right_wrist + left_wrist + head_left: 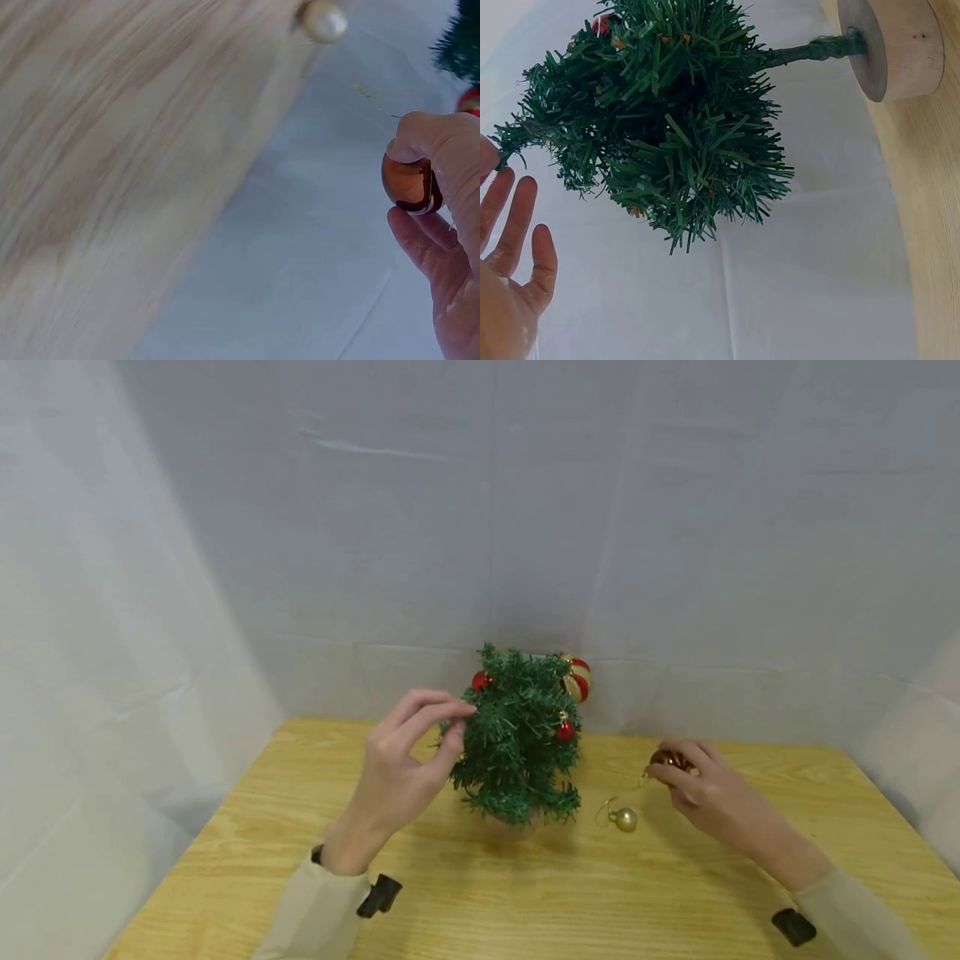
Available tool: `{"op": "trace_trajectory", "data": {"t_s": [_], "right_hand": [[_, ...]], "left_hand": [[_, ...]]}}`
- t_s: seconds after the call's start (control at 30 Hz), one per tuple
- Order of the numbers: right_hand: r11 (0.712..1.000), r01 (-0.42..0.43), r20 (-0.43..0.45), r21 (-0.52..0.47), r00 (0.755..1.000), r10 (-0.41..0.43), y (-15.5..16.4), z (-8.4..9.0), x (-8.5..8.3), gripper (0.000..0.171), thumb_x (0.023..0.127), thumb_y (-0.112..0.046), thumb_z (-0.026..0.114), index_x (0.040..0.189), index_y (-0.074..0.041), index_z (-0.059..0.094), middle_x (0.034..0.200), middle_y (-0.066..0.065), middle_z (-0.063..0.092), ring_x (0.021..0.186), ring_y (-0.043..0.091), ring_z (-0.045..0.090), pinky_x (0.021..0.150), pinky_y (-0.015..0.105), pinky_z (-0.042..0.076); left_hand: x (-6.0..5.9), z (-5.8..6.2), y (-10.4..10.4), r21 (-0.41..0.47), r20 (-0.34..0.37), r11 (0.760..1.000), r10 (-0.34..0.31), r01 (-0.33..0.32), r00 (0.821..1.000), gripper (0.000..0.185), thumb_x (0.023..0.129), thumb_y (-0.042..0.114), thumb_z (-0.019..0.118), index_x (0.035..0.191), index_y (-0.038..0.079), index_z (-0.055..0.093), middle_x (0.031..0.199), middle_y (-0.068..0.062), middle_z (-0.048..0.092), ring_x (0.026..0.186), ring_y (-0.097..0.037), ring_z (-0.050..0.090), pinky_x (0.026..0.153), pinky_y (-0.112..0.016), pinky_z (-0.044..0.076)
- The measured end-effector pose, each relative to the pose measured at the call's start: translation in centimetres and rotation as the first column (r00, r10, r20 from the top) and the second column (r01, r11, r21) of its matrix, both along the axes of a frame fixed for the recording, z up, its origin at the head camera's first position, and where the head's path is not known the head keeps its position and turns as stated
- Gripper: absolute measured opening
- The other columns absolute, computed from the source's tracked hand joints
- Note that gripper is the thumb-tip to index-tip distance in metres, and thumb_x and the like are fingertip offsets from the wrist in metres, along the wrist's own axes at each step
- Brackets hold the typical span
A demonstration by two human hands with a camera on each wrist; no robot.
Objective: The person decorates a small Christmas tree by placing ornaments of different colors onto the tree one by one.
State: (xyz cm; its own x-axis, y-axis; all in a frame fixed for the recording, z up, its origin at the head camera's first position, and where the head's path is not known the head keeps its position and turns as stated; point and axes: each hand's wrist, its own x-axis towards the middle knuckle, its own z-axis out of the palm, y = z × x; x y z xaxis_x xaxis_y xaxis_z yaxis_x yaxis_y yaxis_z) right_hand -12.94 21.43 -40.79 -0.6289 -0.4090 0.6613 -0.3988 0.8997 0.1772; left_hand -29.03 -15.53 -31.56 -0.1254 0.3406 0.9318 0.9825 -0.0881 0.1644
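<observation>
L hand [397, 768] fingers pinch tree [521, 739] branch; R hand [705, 789] grips bauble [670, 761].

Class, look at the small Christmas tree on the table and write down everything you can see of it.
The small Christmas tree stands upright at the back middle of the wooden table. Its bushy dark green needles look like plastic. A thin green-wrapped stem joins a round wooden base. Two small red baubles hang on it, with a larger red-and-gold striped ornament at its upper right. The left hand pinches a branch tip on its left side.
</observation>
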Motion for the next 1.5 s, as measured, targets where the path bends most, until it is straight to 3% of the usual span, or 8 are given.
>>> {"op": "trace_trajectory", "data": {"t_s": [0.2,0.37,0.57,1.03,1.5], "right_hand": [[0.989,-0.046,-0.006,-0.144,0.999,0.046,-0.6,1.2,0.9,0.043,0.108,-0.036,0.039,0.113,-0.011,0.073,0.121,0.017,0.06,0.104,0.023,0.054,0.081,0.02,0.048],[0.967,-0.07,-0.003,-0.246,0.997,0.071,-1.4,2.2,1.7,0.043,0.106,-0.039,0.045,0.117,-0.008,0.073,0.125,0.019,0.058,0.106,0.019,0.057,0.087,0.007,0.048],[0.947,-0.132,-0.097,-0.292,0.989,0.108,-2.5,2.9,1.8,0.043,0.104,-0.039,0.051,0.116,-0.005,0.075,0.122,0.025,0.06,0.108,0.017,0.059,0.089,0.005,0.048],[0.91,-0.142,-0.2,-0.388,0.978,0.068,-4.9,4.6,2.5,0.045,0.1,-0.044,0.059,0.11,-0.005,0.078,0.12,0.024,0.064,0.119,0.003,0.058,0.086,0.006,0.046],[0.903,-0.132,-0.214,-0.41,0.976,0.045,-6.1,5.5,3.1,0.047,0.099,-0.047,0.06,0.108,-0.004,0.078,0.119,0.024,0.065,0.12,0.0,0.058,0.09,0.004,0.045]], "left_hand": [[0.2,-0.1,0.2,0.003,0.0,1.0,-0.003,0.004,1.0,0.02,0.09,-0.002,0.066,0.107,0.003,0.075,0.105,-0.011,0.07,0.093,-0.021,0.069,0.088,-0.02,0.055],[0.6,-0.2,0.5,0.003,-0.002,1.0,-0.023,0.023,1.0,0.019,0.091,-0.002,0.066,0.107,0.003,0.075,0.105,-0.011,0.069,0.094,-0.021,0.068,0.086,-0.021,0.055],[1.0,-0.3,0.9,-0.001,-0.033,0.999,-0.032,0.032,0.999,0.015,0.095,0.004,0.065,0.107,0.003,0.075,0.105,-0.012,0.068,0.093,-0.021,0.067,0.084,-0.023,0.054],[2.0,-0.3,1.7,-0.017,-0.087,1.0,0.001,-0.003,0.996,0.017,0.101,0.013,0.062,0.108,0.006,0.076,0.107,-0.01,0.067,0.093,-0.021,0.064,0.083,-0.028,0.052],[3.2,-0.3,3.1,-0.034,-0.119,0.999,-0.016,0.012,0.993,0.017,0.099,0.01,0.063,0.107,0.007,0.077,0.106,-0.009,0.067,0.089,-0.019,0.063,0.077,-0.028,0.05]]}}
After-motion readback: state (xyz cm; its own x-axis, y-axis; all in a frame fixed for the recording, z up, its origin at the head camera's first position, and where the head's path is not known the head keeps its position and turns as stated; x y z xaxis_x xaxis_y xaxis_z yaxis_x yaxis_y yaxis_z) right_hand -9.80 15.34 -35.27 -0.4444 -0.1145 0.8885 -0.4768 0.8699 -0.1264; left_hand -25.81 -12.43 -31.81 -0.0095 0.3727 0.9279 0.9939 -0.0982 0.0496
